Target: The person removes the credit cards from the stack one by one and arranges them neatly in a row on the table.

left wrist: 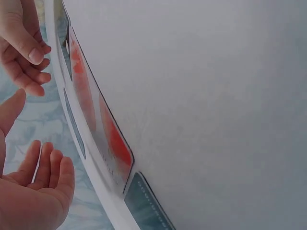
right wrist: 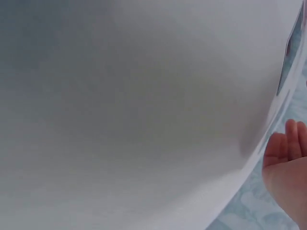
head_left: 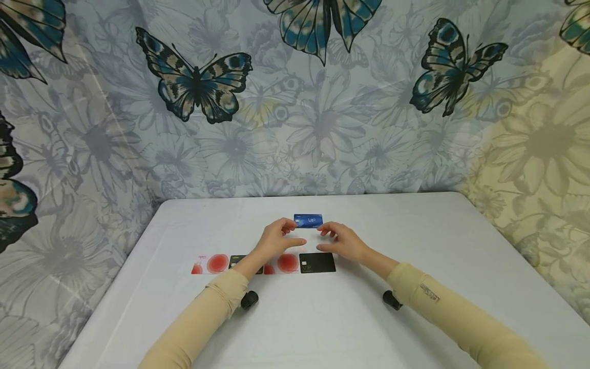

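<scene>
A blue VIP card (head_left: 308,221) lies on the white table, set back from a row of cards. My left hand (head_left: 276,239) is at its left edge with fingers loosely bent, and my right hand (head_left: 343,241) is at its right lower corner in a similar pose. Whether fingertips touch the card cannot be told. In the left wrist view, the palm of my left hand (left wrist: 38,196) faces up-frame with nothing in it. The row holds a black VIP card (head_left: 317,263), a red-and-white card (head_left: 288,263), a dark card (head_left: 237,260) partly behind my left forearm, and another red-and-white card (head_left: 217,263).
The white table (head_left: 438,230) reaches to a butterfly-patterned backdrop (head_left: 322,128). A black wrist device (head_left: 249,300) sits below my left forearm, another black device (head_left: 392,300) below the right one. Both forearms have beige sleeves (head_left: 451,312).
</scene>
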The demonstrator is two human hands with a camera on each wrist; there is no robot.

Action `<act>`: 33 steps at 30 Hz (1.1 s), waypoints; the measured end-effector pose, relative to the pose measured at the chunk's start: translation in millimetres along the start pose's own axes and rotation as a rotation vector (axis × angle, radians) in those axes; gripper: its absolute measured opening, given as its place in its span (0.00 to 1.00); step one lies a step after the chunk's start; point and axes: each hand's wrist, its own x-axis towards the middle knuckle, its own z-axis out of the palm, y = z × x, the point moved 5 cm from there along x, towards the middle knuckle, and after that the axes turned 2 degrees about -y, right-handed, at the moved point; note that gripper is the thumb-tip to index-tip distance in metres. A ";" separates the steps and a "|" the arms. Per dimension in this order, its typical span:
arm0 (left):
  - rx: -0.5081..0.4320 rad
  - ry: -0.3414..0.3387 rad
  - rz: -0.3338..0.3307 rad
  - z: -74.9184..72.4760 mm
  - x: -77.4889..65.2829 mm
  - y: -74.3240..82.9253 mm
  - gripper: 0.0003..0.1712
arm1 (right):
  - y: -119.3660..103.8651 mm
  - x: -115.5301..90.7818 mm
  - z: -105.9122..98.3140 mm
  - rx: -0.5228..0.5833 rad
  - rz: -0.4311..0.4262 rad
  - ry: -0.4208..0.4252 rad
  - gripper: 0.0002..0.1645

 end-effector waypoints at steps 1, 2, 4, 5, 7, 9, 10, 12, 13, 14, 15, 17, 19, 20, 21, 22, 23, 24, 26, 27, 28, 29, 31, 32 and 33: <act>-0.008 0.003 -0.008 0.1 2.2 -1.1 0.30 | 1.7 2.4 -0.4 -0.007 0.007 -0.003 0.28; -0.013 0.006 -0.017 0.3 4.9 -2.4 0.30 | 2.8 4.8 -0.7 -0.016 0.017 -0.009 0.29; -0.021 0.013 -0.032 0.5 10.0 -4.7 0.30 | 4.9 9.3 -1.3 -0.030 0.035 -0.019 0.29; -0.021 0.016 -0.042 0.5 12.6 -6.0 0.30 | 6.2 11.6 -1.5 -0.038 0.043 -0.021 0.29; -0.011 0.025 -0.054 0.4 17.9 -8.1 0.30 | 8.2 15.1 -2.4 -0.054 0.062 -0.024 0.30; 0.007 0.035 -0.067 0.1 22.4 -8.9 0.29 | 10.9 18.5 -3.5 -0.066 0.070 -0.018 0.30; 0.016 0.039 -0.074 -0.1 24.5 -9.4 0.29 | 12.5 20.1 -4.1 -0.070 0.074 -0.014 0.30; 0.033 0.049 -0.084 -0.6 28.0 -10.2 0.29 | 16.1 23.3 -5.2 -0.080 0.084 -0.008 0.29; 0.039 0.052 -0.090 -0.8 29.8 -10.9 0.29 | 18.0 25.3 -5.8 -0.084 0.087 -0.005 0.29; 0.049 0.055 -0.094 -0.9 31.2 -11.6 0.29 | 19.7 27.2 -6.4 -0.091 0.088 -0.001 0.29; 0.058 0.059 -0.097 -1.3 33.0 -12.4 0.29 | 21.5 29.0 -7.2 -0.096 0.092 0.002 0.30; 0.079 0.065 -0.099 -2.0 36.3 -14.6 0.29 | 24.5 32.7 -9.0 -0.103 0.107 0.008 0.30; 0.104 0.069 -0.098 -2.4 40.0 -17.1 0.29 | 27.6 36.2 -10.5 -0.114 0.127 0.009 0.31; 0.117 0.068 -0.097 -2.5 41.9 -18.6 0.29 | 28.7 37.8 -11.2 -0.119 0.140 0.009 0.32; 0.125 0.067 -0.094 -2.4 43.7 -19.8 0.29 | 29.9 39.4 -11.6 -0.123 0.152 0.006 0.32; 0.134 0.064 -0.089 -2.2 45.5 -20.9 0.29 | 31.0 40.7 -11.9 -0.127 0.166 0.003 0.32; 0.143 0.062 -0.082 -1.8 47.3 -21.6 0.29 | 32.0 42.1 -12.1 -0.132 0.177 0.001 0.32; 0.151 0.059 -0.076 -1.3 49.1 -22.1 0.29 | 32.5 43.3 -12.2 -0.147 0.178 -0.001 0.32; 0.168 0.055 -0.065 -0.5 51.9 -22.8 0.29 | 32.9 45.6 -12.4 -0.163 0.182 -0.002 0.33; 0.176 0.055 -0.062 -0.1 53.2 -22.9 0.29 | 33.2 46.6 -12.5 -0.168 0.185 -0.003 0.33; 0.185 0.057 -0.060 0.0 54.5 -22.9 0.29 | 33.5 47.4 -12.4 -0.172 0.188 -0.005 0.33; 0.193 0.058 -0.058 0.1 55.5 -22.8 0.29 | 33.6 48.2 -12.3 -0.178 0.190 -0.005 0.34; 0.213 0.061 -0.060 0.5 57.1 -22.8 0.29 | 34.5 49.3 -12.0 -0.179 0.201 -0.008 0.34; 0.223 0.061 -0.064 0.9 57.8 -22.9 0.29 | 34.9 49.7 -11.8 -0.180 0.206 -0.007 0.34; 0.235 0.061 -0.067 1.3 58.5 -23.0 0.29 | 35.6 50.1 -11.6 -0.177 0.214 -0.007 0.35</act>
